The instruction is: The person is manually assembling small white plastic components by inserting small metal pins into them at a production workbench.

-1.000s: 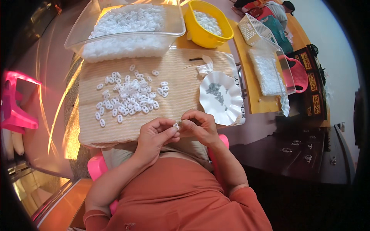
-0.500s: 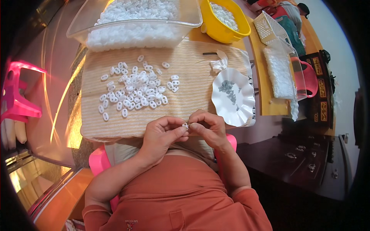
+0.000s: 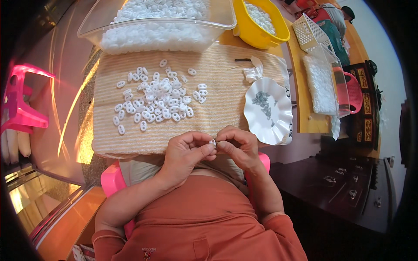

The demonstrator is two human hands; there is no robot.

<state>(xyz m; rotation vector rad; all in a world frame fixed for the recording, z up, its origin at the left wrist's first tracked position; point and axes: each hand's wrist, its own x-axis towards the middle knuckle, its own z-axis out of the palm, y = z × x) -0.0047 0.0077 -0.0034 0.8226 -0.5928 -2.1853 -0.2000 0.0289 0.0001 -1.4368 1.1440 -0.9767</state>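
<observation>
Over the table's near edge, my left hand (image 3: 186, 153) pinches a small white plastic piece with two holes (image 3: 213, 142) between thumb and fingers. My right hand (image 3: 242, 148) meets it from the right, thumb and forefinger pressed together at the piece. Whatever lies between those right fingertips is too small to make out. Farther in, a loose heap of similar white two-holed pieces (image 3: 159, 96) is spread on the striped cloth (image 3: 217, 87). Right of my hands stands a white wavy-edged plate (image 3: 278, 129) with small grey bits (image 3: 264, 103) on it.
At the back, a clear tub (image 3: 213, 32) is full of white pieces, beside a yellow basin (image 3: 261, 41) of pale pieces. A crumpled white wrapper (image 3: 254, 71) lies behind the plate. A pink stool (image 3: 21, 100) stands left; another table (image 3: 311, 124) with containers is at right.
The view has shifted slightly, so the table things sit a little farther right. Both hands keep their pinch around the small white piece, with little finger movement.
</observation>
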